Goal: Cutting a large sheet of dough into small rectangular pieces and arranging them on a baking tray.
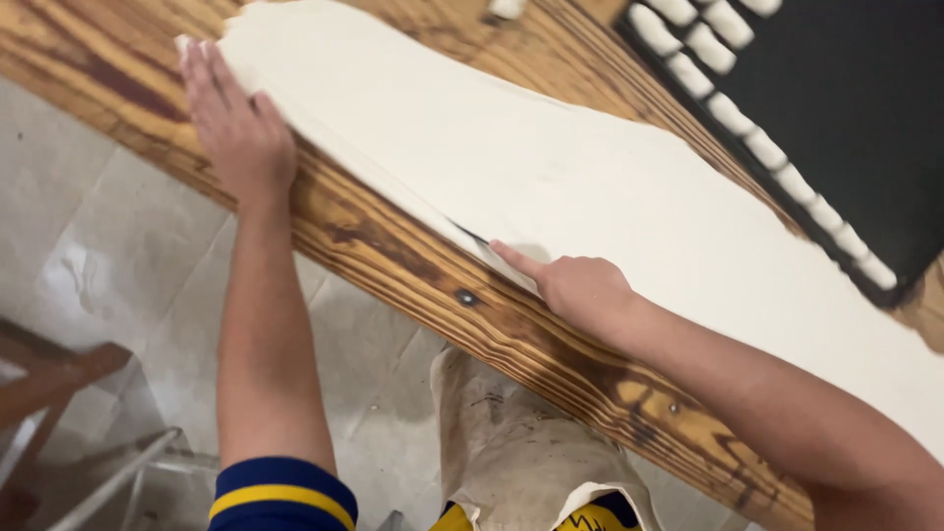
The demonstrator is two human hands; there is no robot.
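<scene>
A long, thin sheet of pale dough point(551, 167) lies across the wooden table point(393, 256). My left hand point(236, 123) rests flat, palm down and fingers together, on the near edge of the sheet at its left end. A narrow strip along that near edge looks split off from the sheet. My right hand point(580, 290) is curled at the same edge further right, with the index finger stretched out along it. A thin dark blade tip point(470, 234) shows just beyond that fingertip, in the slit between strip and sheet. The rest of the blade is hidden.
A black tray point(865, 118) sits at the far right of the table, with a row of small white dough pieces point(733, 113) along its near rim. My stained apron point(511, 442) hangs below the table edge. A wooden chair point(49, 374) stands on the tiled floor at left.
</scene>
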